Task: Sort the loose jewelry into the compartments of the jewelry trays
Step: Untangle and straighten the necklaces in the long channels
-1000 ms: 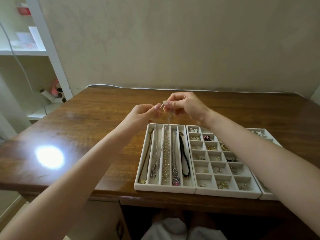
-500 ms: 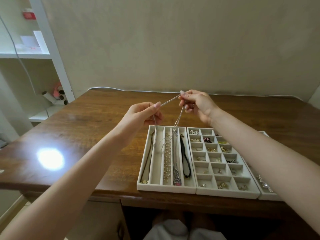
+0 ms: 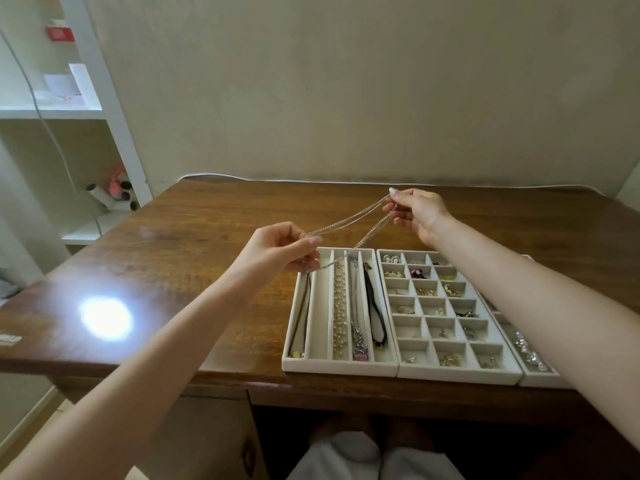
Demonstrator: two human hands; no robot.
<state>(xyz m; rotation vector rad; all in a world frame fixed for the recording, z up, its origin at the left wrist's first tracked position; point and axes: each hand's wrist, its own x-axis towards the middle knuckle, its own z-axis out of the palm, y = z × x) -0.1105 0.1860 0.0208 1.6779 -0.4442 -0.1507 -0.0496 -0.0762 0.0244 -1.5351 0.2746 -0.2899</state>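
Both hands are up over the wooden desk (image 3: 194,258), and between them runs a thin silver chain necklace (image 3: 346,220), held in the air above the far end of the long-slot necklace tray (image 3: 339,368). The left hand (image 3: 277,249) pinches it between thumb and forefinger, the other fingers curled in. The right hand (image 3: 417,213), higher and farther back, pinches the other end at its fingertips, the rest of its fingers folded. One strand slants from the right hand down towards the tray's far edge (whether it touches there cannot be told). In the tray's slots lie a pearl strand (image 3: 339,313) and a black cord necklace (image 3: 374,303). Touching its right side sits a grid tray (image 3: 460,375) with small pieces.
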